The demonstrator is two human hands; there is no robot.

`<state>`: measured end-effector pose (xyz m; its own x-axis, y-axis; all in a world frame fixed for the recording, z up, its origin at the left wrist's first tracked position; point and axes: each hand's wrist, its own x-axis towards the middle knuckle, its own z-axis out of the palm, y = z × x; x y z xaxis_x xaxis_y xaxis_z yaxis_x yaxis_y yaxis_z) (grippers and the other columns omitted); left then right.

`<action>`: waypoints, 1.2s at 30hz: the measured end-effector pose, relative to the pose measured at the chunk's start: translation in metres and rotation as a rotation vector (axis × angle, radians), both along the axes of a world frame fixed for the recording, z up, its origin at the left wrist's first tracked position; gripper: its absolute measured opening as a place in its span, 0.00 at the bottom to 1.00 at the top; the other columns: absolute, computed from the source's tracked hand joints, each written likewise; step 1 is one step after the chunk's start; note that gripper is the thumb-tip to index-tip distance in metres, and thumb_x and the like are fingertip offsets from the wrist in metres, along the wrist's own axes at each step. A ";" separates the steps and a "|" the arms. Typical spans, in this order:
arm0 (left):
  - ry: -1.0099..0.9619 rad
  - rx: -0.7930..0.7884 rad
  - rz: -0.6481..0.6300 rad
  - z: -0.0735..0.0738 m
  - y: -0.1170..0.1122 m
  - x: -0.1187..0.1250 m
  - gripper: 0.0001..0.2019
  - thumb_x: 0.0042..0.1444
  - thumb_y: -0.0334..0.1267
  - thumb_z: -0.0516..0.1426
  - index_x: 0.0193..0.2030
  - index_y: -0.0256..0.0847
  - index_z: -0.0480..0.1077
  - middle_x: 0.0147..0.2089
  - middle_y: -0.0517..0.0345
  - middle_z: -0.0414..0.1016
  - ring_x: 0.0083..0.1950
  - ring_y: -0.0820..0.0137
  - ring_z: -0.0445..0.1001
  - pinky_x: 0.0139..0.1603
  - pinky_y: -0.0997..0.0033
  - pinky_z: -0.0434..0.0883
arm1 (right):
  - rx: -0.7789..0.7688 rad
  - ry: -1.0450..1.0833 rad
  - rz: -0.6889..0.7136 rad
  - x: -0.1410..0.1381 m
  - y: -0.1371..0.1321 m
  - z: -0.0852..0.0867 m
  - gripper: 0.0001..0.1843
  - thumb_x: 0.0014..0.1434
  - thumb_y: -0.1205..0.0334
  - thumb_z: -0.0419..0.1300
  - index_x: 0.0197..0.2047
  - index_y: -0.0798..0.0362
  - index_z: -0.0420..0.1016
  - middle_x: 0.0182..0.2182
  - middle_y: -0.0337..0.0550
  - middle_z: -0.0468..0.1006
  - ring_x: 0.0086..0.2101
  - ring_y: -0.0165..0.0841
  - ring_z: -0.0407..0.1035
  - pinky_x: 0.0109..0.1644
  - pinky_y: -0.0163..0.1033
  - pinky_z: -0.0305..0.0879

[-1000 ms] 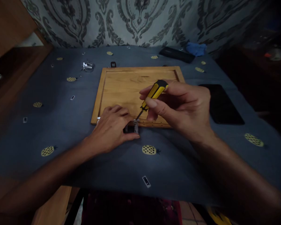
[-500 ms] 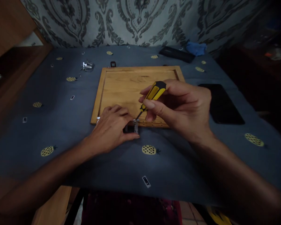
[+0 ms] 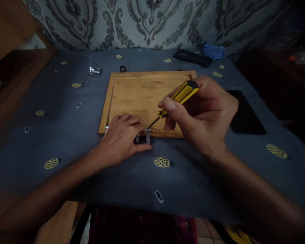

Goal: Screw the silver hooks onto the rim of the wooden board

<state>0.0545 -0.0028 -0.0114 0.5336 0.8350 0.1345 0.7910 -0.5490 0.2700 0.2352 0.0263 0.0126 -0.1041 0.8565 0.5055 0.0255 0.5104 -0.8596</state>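
Observation:
My right hand [image 3: 203, 112] is closed round the yellow and black handle of a screwdriver [image 3: 184, 93]. The screwdriver leans to the right, its tip on a small metal latch [image 3: 147, 135] at the near edge of a framed wooden board [image 3: 134, 95]. My left hand [image 3: 124, 135] grips that latch from the left, thumb below and fingers above, hiding part of it. Another bit of shiny metal [image 3: 106, 128] shows at the board's near left corner, beside my left hand. Small holes run along the near edge, right of the latch.
More metal hardware [image 3: 95, 70] lies at the back left, and a small dark latch piece [image 3: 122, 69] touches the board's far edge. A black phone [image 3: 246, 112] lies to the right. Behind are a dark case [image 3: 192, 58] and a blue cloth [image 3: 214, 51].
My right hand has shifted right, and the screwdriver now tilts lower with more of its shaft showing. Its tip stays at the latch. My left hand has hardly moved.

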 end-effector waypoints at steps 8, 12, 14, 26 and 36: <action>-0.019 -0.008 -0.008 0.000 0.000 0.000 0.19 0.56 0.53 0.66 0.44 0.38 0.76 0.44 0.53 0.76 0.51 0.55 0.71 0.52 0.53 0.66 | -0.031 -0.022 0.057 -0.001 0.000 -0.002 0.21 0.55 0.47 0.70 0.28 0.47 0.64 0.27 0.36 0.75 0.18 0.26 0.66 0.15 0.35 0.65; -0.012 -0.015 -0.003 0.000 0.000 0.000 0.20 0.56 0.53 0.66 0.45 0.38 0.76 0.45 0.53 0.76 0.51 0.56 0.71 0.53 0.54 0.66 | -0.028 -0.009 0.057 0.000 0.000 0.000 0.20 0.54 0.48 0.72 0.28 0.47 0.66 0.28 0.36 0.76 0.17 0.26 0.67 0.15 0.36 0.65; -0.013 -0.017 -0.004 0.000 0.000 -0.001 0.20 0.56 0.54 0.65 0.45 0.38 0.76 0.45 0.53 0.76 0.51 0.56 0.71 0.53 0.54 0.66 | -0.028 -0.026 0.079 0.002 0.000 0.002 0.16 0.54 0.49 0.71 0.30 0.47 0.70 0.30 0.37 0.77 0.18 0.26 0.68 0.16 0.36 0.66; -0.015 -0.006 -0.008 -0.003 0.000 -0.001 0.20 0.56 0.53 0.66 0.46 0.39 0.76 0.49 0.53 0.77 0.53 0.55 0.71 0.54 0.54 0.66 | -0.020 -0.067 0.125 0.006 0.002 0.003 0.16 0.50 0.50 0.74 0.30 0.48 0.74 0.30 0.36 0.81 0.19 0.25 0.68 0.17 0.32 0.67; -0.010 0.001 -0.007 -0.003 0.000 -0.001 0.22 0.56 0.54 0.66 0.47 0.38 0.77 0.46 0.53 0.77 0.52 0.55 0.71 0.54 0.53 0.67 | -0.009 -0.098 0.210 0.009 0.002 0.006 0.09 0.60 0.55 0.68 0.42 0.49 0.79 0.36 0.37 0.82 0.21 0.25 0.73 0.23 0.33 0.74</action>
<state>0.0534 -0.0028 -0.0140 0.5381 0.8310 0.1408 0.7844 -0.5549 0.2771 0.2442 0.0287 0.0182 -0.3287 0.8151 0.4771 0.0025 0.5060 -0.8626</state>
